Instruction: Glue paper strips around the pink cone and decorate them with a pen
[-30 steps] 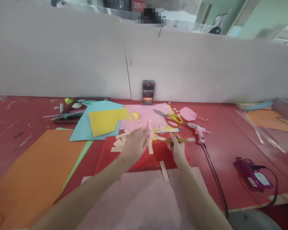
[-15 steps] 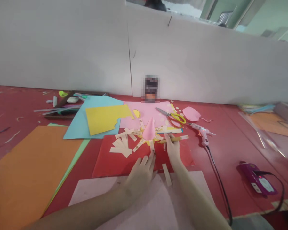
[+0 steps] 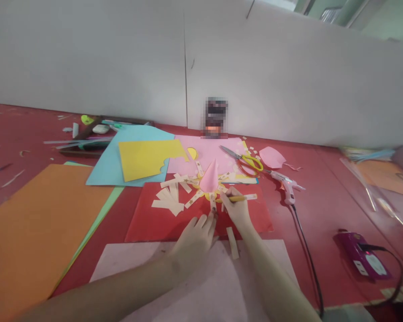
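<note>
My right hand (image 3: pixel 235 209) is closed on a gold-coloured pen (image 3: pixel 237 197) with a clear end. The pen's tip points left, close to the front cream paper strip (image 3: pixel 212 202); whether it touches is too small to tell. My left hand (image 3: pixel 196 230) lies with fingers stretched out on the red board (image 3: pixel 147 226), a fingertip on the end of that strip. Behind both hands stands a pink paper cone (image 3: pixel 209 179) on a yellow scalloped paper base (image 3: pixel 206 195). Cream strips, some with brown star marks, spread out around it. A fan of plain strips (image 3: pixel 168 201) lies to the left.
Yellow-handled scissors (image 3: pixel 251 162) rest on pink paper. To the right lie a glue gun (image 3: pixel 286 185) with a cord and a purple power socket (image 3: pixel 364 257). Orange paper (image 3: pixel 47 214) and blue paper (image 3: pixel 104 165) cover the left. A white partition (image 3: pixel 87 62) stands behind.
My right hand has moved slightly left with the pen, its tip now by the front strip. My left hand stays in place on the strip. The camera view has tilted a little downward.
</note>
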Demonstrator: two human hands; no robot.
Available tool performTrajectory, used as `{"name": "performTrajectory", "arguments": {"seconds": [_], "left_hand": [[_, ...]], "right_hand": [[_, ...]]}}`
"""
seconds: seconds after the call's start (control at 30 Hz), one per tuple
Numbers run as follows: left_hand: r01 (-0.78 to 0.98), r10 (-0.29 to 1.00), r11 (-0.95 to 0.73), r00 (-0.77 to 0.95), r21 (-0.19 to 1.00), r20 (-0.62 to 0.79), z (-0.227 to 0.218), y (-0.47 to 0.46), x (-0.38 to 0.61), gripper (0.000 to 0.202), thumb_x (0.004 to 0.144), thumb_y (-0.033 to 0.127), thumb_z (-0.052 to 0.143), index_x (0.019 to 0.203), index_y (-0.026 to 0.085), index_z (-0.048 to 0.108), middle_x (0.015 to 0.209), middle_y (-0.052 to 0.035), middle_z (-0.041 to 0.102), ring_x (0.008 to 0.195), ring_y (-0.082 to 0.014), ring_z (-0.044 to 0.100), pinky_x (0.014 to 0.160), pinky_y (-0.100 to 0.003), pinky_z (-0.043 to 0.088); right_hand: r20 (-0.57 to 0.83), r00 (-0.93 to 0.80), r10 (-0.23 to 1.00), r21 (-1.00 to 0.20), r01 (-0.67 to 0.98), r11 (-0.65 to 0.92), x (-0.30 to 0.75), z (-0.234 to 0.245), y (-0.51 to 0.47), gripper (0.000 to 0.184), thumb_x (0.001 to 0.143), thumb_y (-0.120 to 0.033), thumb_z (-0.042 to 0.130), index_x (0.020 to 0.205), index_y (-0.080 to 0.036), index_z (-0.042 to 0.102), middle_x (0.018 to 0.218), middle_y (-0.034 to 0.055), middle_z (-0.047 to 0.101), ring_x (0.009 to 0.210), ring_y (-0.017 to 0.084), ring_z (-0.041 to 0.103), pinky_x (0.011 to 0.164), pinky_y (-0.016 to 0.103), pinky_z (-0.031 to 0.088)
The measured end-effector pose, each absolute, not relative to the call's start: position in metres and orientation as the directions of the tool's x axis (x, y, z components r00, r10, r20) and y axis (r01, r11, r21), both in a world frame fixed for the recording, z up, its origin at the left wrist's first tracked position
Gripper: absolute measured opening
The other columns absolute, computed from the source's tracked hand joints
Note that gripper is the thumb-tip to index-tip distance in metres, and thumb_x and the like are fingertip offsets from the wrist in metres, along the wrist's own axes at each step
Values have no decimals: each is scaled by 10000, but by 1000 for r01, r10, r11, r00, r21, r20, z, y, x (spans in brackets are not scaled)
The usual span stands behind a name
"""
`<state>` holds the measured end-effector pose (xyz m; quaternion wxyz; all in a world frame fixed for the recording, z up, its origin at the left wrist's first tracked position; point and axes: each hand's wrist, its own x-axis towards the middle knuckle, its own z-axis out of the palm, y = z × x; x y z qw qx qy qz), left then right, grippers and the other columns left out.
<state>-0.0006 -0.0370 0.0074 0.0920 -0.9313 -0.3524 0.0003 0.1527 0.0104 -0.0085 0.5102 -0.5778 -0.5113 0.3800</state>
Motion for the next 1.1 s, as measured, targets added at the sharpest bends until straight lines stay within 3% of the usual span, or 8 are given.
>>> {"name": "performTrajectory", "arguments": {"seconds": [0.37, 0.63, 0.83, 1.1], "left_hand": [[637, 630, -753, 770, -163, 98, 6, -36, -1, 390, 900, 258, 399, 1223, 68, 507, 1221, -157, 547, 952, -244, 518, 737, -361, 403], [644, 638, -756, 765, -119, 86, 9, -37, -1, 351, 902, 242, 388, 1176, 90, 548, 1211, -160, 547, 959, -244, 522, 747, -363, 396], [640, 638, -755, 767, -140, 71, 11, -37, -1, 365, 901, 227, 380, 1197, 74, 528, 1227, -159, 539, 968, -244, 522, 751, -362, 408], [672, 671, -732, 740, -112, 53, 8, -38, -2, 387, 883, 189, 372, 1241, 104, 493, 1288, -147, 496, 990, -248, 523, 773, -380, 434]], "right_hand": [[92, 185, 978, -972, 229, 48, 151, -6, 10, 309, 782, -356, 532, 543, -225, 387, 385, -79, 445, 368, 87, 405, 472, 224, 349], [46, 174, 984, -985, 172, 16, 152, -11, 11, 331, 741, -329, 545, 516, -229, 325, 342, -93, 391, 322, 77, 362, 382, 207, 282], [57, 160, 985, -976, 215, 22, 152, -9, 10, 285, 765, -336, 533, 545, -220, 394, 381, -74, 458, 357, 84, 410, 417, 207, 314], [94, 230, 969, -979, 197, 49, 153, -8, 10, 304, 778, -346, 528, 545, -226, 374, 347, -92, 404, 338, 83, 389, 424, 209, 329]]}}
